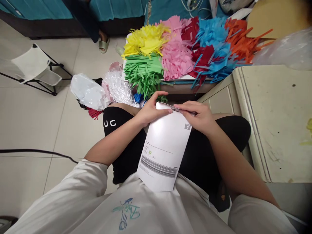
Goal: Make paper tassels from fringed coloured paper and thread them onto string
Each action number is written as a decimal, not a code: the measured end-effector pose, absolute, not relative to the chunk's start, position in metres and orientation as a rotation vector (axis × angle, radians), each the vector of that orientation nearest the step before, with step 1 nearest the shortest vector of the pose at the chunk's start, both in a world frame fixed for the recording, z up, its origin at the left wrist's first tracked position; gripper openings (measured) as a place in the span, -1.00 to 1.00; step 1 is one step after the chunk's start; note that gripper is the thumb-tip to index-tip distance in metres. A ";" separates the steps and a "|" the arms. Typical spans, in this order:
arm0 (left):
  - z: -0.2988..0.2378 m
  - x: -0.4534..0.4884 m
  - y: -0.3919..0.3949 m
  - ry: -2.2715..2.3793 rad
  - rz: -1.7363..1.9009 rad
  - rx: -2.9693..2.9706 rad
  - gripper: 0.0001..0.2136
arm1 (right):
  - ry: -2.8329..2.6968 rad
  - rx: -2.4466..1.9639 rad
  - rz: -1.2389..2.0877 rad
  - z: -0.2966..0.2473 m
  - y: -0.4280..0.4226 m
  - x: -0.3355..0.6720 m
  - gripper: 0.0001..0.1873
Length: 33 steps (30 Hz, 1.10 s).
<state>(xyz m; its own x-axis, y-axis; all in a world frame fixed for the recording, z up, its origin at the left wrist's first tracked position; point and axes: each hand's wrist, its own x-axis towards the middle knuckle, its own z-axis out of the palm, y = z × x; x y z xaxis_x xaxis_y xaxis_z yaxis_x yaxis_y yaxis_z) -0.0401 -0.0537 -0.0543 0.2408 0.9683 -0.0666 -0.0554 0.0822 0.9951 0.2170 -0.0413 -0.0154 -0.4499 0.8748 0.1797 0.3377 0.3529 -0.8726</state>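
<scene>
A white paper package [165, 143] with a barcode and a grey "1" tab rests on my lap. My left hand [152, 110] grips its top left edge, thumb on the face and fingers curled over the top. My right hand [198, 117] pinches the top right edge, fingers pressed together along the flap. Both hands are closed on the package. Just beyond my knees lie piles of fringed cut paper: green [143, 73], yellow [146, 40], pink [176, 55], red [200, 53], blue [215, 48] and orange [243, 42].
A cream cabinet top [275, 123] stands at my right. Crumpled plastic bags [97, 89] lie on the tiled floor by my left knee. A white folding stool [36, 68] stands at far left. A black cable [36, 151] crosses the floor. Another person's sandalled foot [104, 44] shows at the back.
</scene>
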 end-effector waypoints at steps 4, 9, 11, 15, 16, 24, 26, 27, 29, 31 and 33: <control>-0.037 -0.039 -0.056 1.042 1.016 1.266 -0.63 | -2.022 -0.958 1.119 -0.012 -0.042 0.216 -0.69; -0.033 -0.039 -0.057 1.045 1.029 1.265 -0.77 | -1.986 -1.032 1.216 -0.010 -0.045 0.215 -0.54; -0.033 -0.041 -0.057 1.009 1.002 1.224 -0.76 | -1.976 -1.038 1.164 -0.011 -0.046 0.215 -0.57; -0.031 -0.047 -0.057 0.902 0.958 1.260 -0.62 | -1.989 -1.031 1.054 -0.013 -0.046 0.216 -0.61; -0.031 -0.047 -0.057 0.902 0.970 1.284 -0.59 | -1.996 -1.033 1.033 -0.013 -0.046 0.216 -0.60; -0.033 -0.045 -0.060 0.972 0.991 1.283 -0.63 | -2.024 -1.066 0.920 -0.018 -0.048 0.213 -0.57; -0.032 -0.045 -0.060 0.958 1.014 1.283 -0.66 | -2.034 -1.054 0.904 -0.017 -0.049 0.212 -0.58; -0.032 -0.045 -0.060 0.948 1.023 1.285 -0.67 | -2.038 -1.045 0.904 -0.016 -0.050 0.212 -0.59; -0.032 -0.045 -0.060 0.936 1.035 1.288 -0.70 | -2.044 -1.028 0.912 -0.013 -0.051 0.211 -0.61; -0.032 -0.045 -0.060 0.936 1.040 1.295 -0.72 | -2.040 -1.026 0.912 -0.010 -0.051 0.209 -0.63; -0.032 -0.045 -0.060 0.938 1.038 1.308 -0.73 | -2.039 -1.036 0.912 -0.008 -0.052 0.208 -0.65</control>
<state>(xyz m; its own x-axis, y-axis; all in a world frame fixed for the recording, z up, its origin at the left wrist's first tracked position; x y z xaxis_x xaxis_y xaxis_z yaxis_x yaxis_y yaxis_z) -0.0447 -0.0598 -0.0323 0.2863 0.9575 0.0337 -0.0623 -0.0165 0.9979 0.2077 -0.0520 -0.0081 -0.4632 0.8522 0.2432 0.3870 0.4414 -0.8096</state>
